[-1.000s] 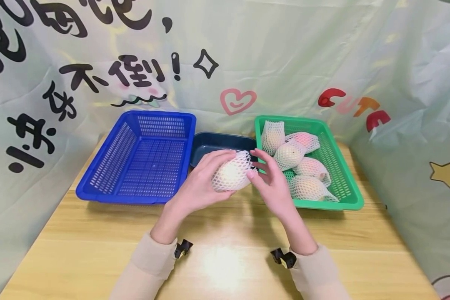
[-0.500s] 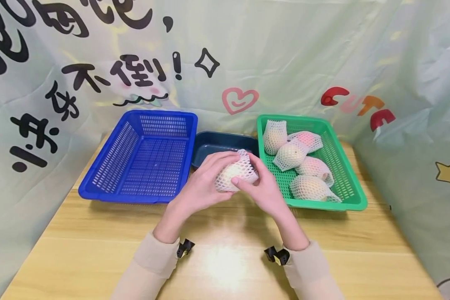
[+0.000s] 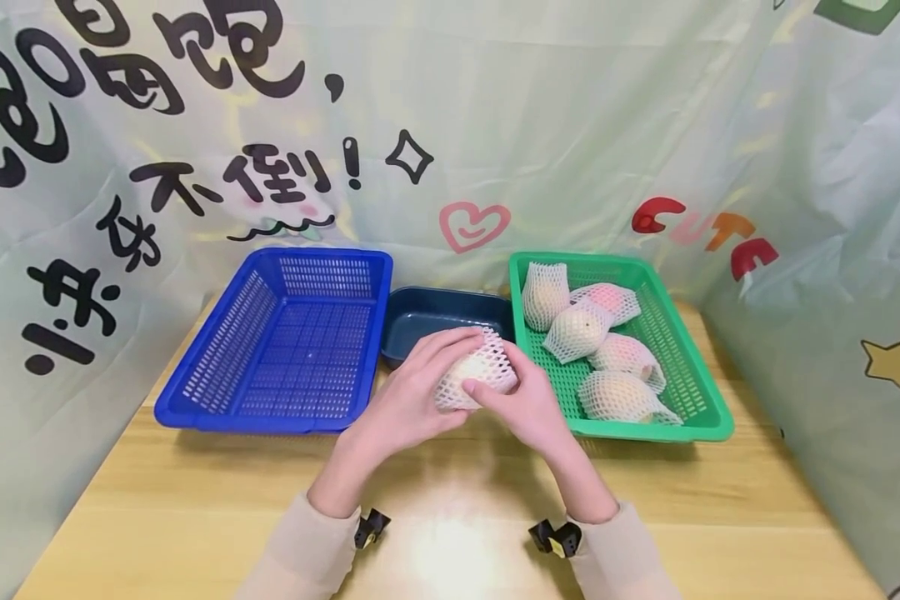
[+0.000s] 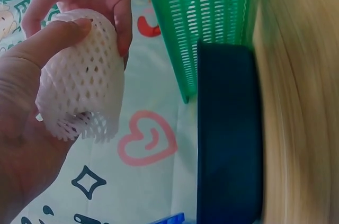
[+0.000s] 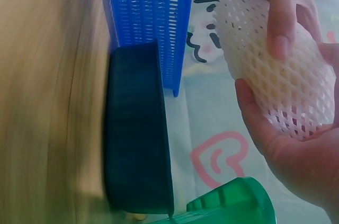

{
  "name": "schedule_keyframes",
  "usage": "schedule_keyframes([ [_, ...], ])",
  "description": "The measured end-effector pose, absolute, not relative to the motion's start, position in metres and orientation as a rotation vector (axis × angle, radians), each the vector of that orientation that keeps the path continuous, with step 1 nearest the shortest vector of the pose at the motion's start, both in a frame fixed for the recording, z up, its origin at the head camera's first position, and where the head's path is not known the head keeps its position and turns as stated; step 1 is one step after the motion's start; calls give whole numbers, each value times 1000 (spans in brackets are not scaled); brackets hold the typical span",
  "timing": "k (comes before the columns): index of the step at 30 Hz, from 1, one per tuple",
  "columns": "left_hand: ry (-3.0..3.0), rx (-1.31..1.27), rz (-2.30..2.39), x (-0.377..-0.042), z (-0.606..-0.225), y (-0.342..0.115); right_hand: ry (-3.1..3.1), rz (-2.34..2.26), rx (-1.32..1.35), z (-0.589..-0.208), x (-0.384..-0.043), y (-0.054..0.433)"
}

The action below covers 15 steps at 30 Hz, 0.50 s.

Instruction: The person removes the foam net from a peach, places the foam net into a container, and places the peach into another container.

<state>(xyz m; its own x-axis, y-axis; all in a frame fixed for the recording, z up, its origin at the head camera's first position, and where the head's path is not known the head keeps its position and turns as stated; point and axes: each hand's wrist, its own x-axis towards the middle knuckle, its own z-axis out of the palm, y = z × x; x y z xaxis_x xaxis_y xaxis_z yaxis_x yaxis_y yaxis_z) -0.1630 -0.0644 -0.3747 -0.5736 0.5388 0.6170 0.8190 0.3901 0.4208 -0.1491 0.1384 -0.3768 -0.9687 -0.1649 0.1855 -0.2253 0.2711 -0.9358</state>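
Both hands are on one foam-netted fruit (image 3: 474, 368), just below the middle of the head frame. The left hand (image 3: 411, 393) has its fingers curled over one side, and the right hand (image 3: 523, 407) grips the other with its thumb across the net, so spread about fruit-wide. Left wrist cam gives you the frayed open end of the net, lower left there; the head view only catches a bit of frill up top. Only the head cam shows the netted fruits (image 3: 621, 397) inside the green basket (image 3: 645, 431), right of frame.
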Motion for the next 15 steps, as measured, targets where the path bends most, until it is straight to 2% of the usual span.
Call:
schedule_keyframes([
  [15,-2041,-1090,-1075,-162,-370,-63,-2175,1951,328,-376,-147,139],
])
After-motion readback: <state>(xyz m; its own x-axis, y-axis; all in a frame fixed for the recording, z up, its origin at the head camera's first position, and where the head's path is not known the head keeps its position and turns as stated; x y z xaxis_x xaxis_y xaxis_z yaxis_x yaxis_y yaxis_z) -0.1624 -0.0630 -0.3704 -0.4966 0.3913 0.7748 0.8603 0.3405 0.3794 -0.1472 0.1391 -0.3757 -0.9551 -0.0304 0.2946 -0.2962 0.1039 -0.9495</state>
